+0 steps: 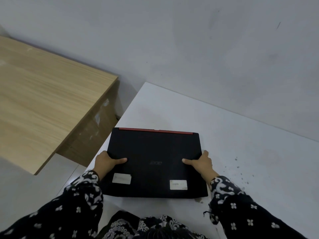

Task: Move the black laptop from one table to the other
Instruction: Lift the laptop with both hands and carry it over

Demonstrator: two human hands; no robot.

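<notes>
Black laptop [155, 157], left hand [105, 163], right hand [201, 163] gripping sides

Laptop [155, 152] on the near table [241, 152] — other table [43, 100] left, apart

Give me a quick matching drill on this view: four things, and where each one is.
Things:
1. laptop
2. wooden table
3. left hand
4. right hand

Places:
A. gripping the laptop's right edge
B. on the white table
C. gripping the laptop's left edge
D. bare, off to the left

Pairs: 1-B, 2-D, 3-C, 4-A
</notes>
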